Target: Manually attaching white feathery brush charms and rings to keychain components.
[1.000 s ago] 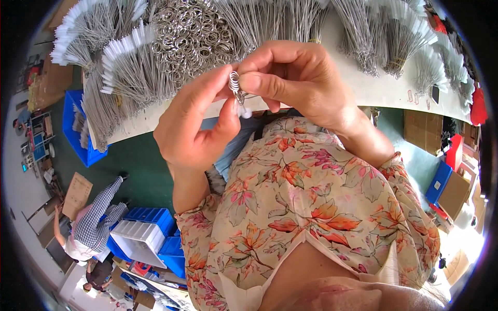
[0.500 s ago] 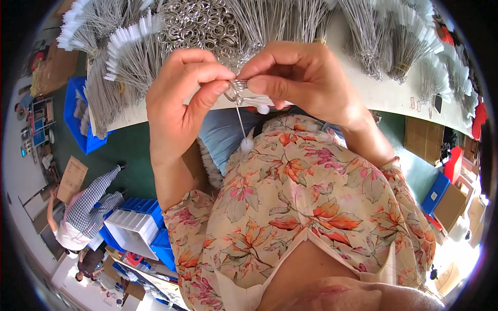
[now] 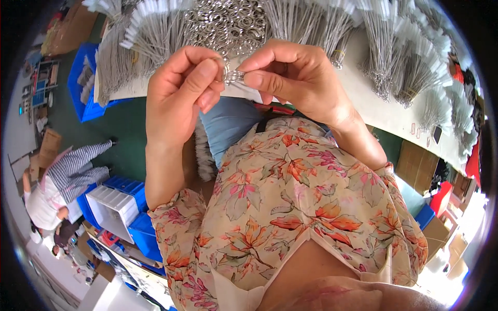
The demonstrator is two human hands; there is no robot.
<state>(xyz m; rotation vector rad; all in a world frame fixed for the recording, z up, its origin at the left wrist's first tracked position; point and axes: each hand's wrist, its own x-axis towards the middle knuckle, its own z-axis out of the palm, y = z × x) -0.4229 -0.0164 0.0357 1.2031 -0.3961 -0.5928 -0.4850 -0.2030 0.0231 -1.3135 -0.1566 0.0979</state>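
Observation:
Above my lap, my left hand (image 3: 181, 88) pinches a shiny metal split ring (image 3: 226, 68) between thumb and fingers. Close beside it, my right hand (image 3: 301, 78) grips a small cluster of looped wire ends (image 3: 236, 78) between thumb and forefinger. The loops meet the ring, but whether any is threaded on it cannot be made out. What lies behind the right fingers is hidden. A large heap of loose metal rings (image 3: 225, 23) lies on the table just beyond both hands.
Bundles of thin wire brushes with white tips (image 3: 155, 26) line the pale table (image 3: 358, 88), with more bundles (image 3: 384, 57) at the right. A blue bin (image 3: 83, 85) stands left of the table. Blue and white crates (image 3: 116, 207) and another person (image 3: 59, 192) are farther left.
The single white-tipped brush that dangled below the ring is no longer visible there. My left fingers have curled in more around the ring. The view has shifted, and the person at left has moved.

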